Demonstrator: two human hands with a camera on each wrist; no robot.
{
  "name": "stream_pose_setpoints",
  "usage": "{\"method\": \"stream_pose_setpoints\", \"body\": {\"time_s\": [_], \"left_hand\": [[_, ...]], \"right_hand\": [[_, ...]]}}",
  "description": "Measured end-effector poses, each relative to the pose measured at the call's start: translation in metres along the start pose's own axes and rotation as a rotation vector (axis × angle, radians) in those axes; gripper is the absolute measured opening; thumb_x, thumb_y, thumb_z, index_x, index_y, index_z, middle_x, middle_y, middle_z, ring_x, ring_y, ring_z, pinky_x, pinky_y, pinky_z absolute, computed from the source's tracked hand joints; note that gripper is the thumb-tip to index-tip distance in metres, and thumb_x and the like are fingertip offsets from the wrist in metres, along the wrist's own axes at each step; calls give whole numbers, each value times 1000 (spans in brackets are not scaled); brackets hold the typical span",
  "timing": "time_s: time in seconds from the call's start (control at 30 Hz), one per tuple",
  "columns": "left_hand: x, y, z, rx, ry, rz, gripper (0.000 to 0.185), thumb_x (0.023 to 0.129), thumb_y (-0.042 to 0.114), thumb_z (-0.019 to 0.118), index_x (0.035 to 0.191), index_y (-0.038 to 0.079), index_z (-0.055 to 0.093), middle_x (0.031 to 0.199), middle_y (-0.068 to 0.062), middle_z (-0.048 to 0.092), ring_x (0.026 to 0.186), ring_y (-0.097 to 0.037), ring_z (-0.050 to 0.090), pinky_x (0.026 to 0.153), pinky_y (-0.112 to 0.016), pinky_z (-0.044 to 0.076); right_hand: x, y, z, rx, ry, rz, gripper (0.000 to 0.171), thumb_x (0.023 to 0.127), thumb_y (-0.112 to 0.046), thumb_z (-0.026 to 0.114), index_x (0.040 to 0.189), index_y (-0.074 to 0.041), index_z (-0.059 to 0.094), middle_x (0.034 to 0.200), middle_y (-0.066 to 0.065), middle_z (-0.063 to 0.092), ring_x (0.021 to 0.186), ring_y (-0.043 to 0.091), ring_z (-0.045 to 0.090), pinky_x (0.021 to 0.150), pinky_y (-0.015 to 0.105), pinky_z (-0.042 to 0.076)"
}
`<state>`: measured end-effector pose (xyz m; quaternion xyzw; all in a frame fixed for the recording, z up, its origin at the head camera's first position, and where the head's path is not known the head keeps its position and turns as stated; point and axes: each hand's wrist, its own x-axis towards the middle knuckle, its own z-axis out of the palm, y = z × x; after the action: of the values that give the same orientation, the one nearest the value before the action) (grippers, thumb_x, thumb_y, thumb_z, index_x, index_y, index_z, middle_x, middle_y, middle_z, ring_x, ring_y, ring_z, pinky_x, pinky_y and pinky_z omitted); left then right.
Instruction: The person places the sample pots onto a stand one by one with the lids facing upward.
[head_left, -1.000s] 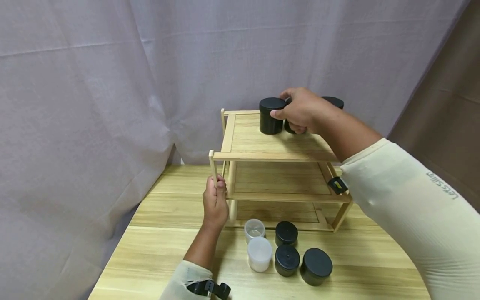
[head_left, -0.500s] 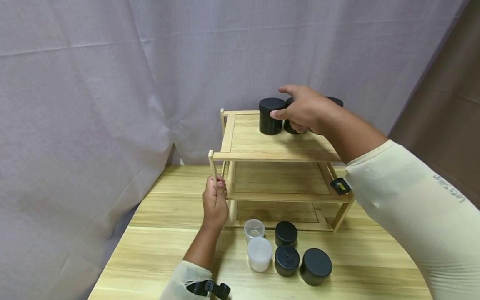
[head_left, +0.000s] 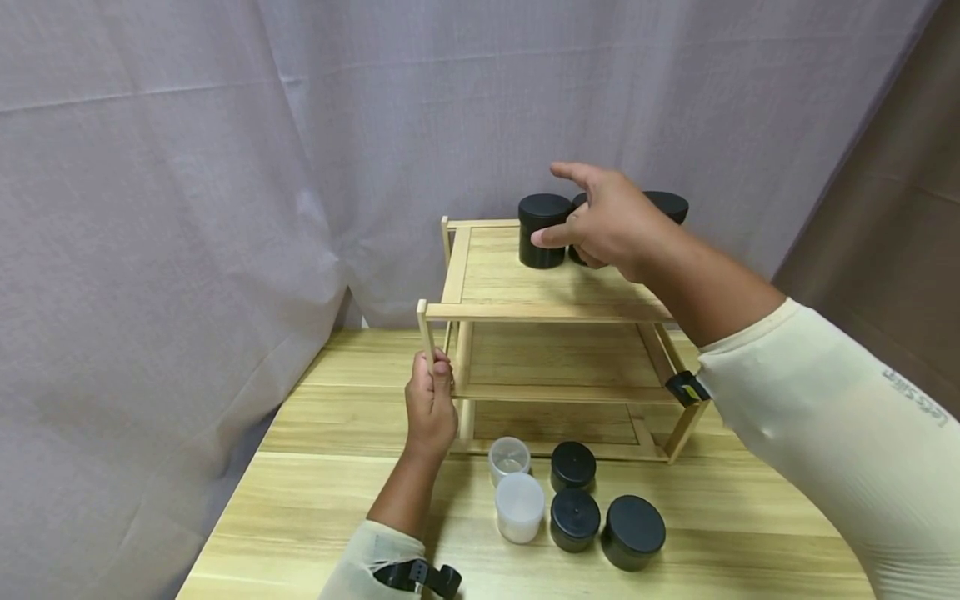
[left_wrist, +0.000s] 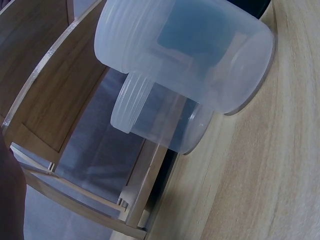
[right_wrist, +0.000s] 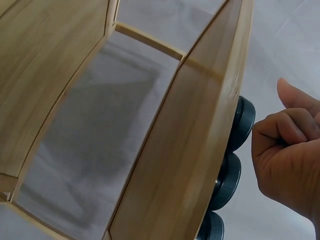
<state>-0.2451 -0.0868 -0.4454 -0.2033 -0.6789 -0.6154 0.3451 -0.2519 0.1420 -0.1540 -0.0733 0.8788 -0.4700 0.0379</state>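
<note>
Probably light, stiff plastic: the leftmost black jar (head_left: 543,215), smooth-sided, best held round its body below the lid.
It stands on the top shelf (head_left: 491,282) of the wooden rack (head_left: 570,396); the right hand (head_left: 611,223) spreads thumb and index finger beside it, contact unclear, while the left hand (head_left: 431,408) grips the front post (head_left: 426,337). The right-wrist view shows three jars (right_wrist: 227,182) in a row; the head view mostly hides the middle jar (head_left: 579,201).

Rack (head_left: 551,313): stood on the table (head_left: 322,475), just right of the left hand (head_left: 431,404).
Top shelf (head_left: 487,283): left jar (head_left: 542,257) set left of the right hand (head_left: 617,218), middle jar (head_left: 578,254) partly covered by it, right jar (head_left: 667,204) placed to its right.
Two cups (head_left: 520,510): placed right of the left hand, before the rack.
Three table jars (head_left: 575,518): placed farther right.
Curtain (head_left: 390,125): hung behind both hands.
</note>
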Motion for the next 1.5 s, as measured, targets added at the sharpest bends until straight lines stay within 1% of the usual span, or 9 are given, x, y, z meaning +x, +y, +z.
{"method": "stream_pose_setpoints", "body": {"time_s": [0.17, 0.33, 0.43, 0.63, 0.73, 0.97, 1.13, 1.3, 1.5], "left_hand": [[0, 0, -1, 11, 4, 7, 59, 116, 43, 41, 108, -14, 54, 71, -18, 48, 67, -4, 43, 59, -22, 39], [0, 1, -1, 15, 6, 7, 56, 117, 41, 41, 107, -12, 54, 72, -17, 49, 67, -4, 43, 59, -23, 40], [0, 1, -1, 13, 5, 5, 55, 117, 40, 42, 107, -12, 55, 72, -18, 49, 66, -5, 42, 58, -23, 39], [1, 1, -2, 14, 0, -3, 58, 116, 43, 40, 107, -13, 54, 71, -18, 48, 66, -5, 42, 58, -22, 38], [1, 2, -3, 15, -4, -4, 59, 116, 44, 40, 108, -13, 54, 71, -19, 48, 66, -5, 42, 58, -22, 38], [1, 3, -5, 14, 2, 5, 56, 116, 41, 41, 108, -13, 55, 71, -20, 48, 66, -4, 42, 58, -22, 38], [1, 2, -5, 7, 5, 17, 50, 117, 35, 42, 108, -13, 54, 71, -19, 47, 67, -4, 42, 58, -22, 38], [0, 2, -6, -8, -5, 13, 52, 117, 36, 42, 109, -15, 53, 70, -20, 46, 66, -4, 41, 58, -21, 37], [0, 4, -8, -13, -10, 19, 54, 117, 37, 41, 109, -15, 53, 71, -20, 46, 66, -4, 41, 57, -21, 38]], "right_hand": [[-11, 2, 6, 48, 22, -56, 105, 96, -10, 85, 175, -34, 20, 59, -9, 34, 49, 10, 30, 50, 27, 31], [-23, 10, 11, 53, 58, -129, 100, 97, -10, 83, 175, -31, 24, 59, -10, 34, 49, 8, 31, 48, 26, 33], [-30, 18, 14, 55, 80, -164, 96, 98, -11, 82, 174, -29, 26, 58, -11, 33, 48, 8, 31, 46, 25, 31], [-45, 33, 20, 85, 116, -215, 92, 97, -10, 82, 171, -32, 33, 58, -11, 30, 48, 7, 29, 44, 27, 29], [-52, 38, 24, 131, 124, -258, 90, 96, -7, 82, 169, -29, 36, 58, -11, 30, 49, 7, 29, 44, 27, 30], [-65, 46, 34, 137, 133, -309, 85, 94, -6, 83, 166, -24, 42, 58, -10, 31, 51, 7, 29, 45, 29, 30], [-73, 52, 37, 197, 123, -342, 83, 93, -3, 83, 164, -18, 44, 59, -10, 30, 50, 7, 26, 45, 33, 26], [-81, 60, 39, 226, 143, -356, 79, 93, -4, 83, 161, -21, 47, 59, -10, 31, 49, 8, 25, 43, 35, 24], [-91, 73, 37, 358, 147, -403, 73, 93, 2, 81, 157, -20, 51, 56, -6, 30, 49, 19, 17, 42, 40, 14]]}}
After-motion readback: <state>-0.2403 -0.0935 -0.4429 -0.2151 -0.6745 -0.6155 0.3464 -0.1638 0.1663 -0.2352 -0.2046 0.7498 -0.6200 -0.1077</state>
